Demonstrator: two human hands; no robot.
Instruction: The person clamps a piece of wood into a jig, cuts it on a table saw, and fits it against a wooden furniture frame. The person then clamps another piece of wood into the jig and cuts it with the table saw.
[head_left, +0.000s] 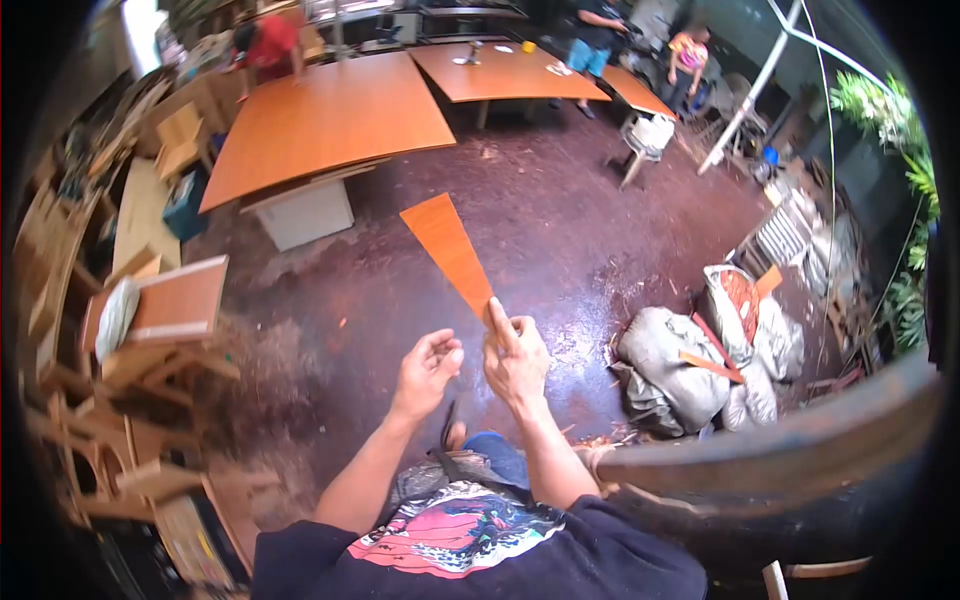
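Note:
An orange-brown wooden strip [446,250], wider at its far end, points forward and up over the floor. My right hand [515,357] grips its narrow near end, the thumb lying along it. My left hand [430,375] is raised just to the left of the right one, fingers loosely curled and apart from the thumb, holding nothing. A small gap separates this hand from the strip.
Large orange-brown boards [330,115] lie on supports ahead, with people beyond. Stuffed grey sacks [675,370] with wood scraps sit at right, near a dark curved ledge [760,430]. Wooden frames [110,440] and a small table [165,310] crowd the left.

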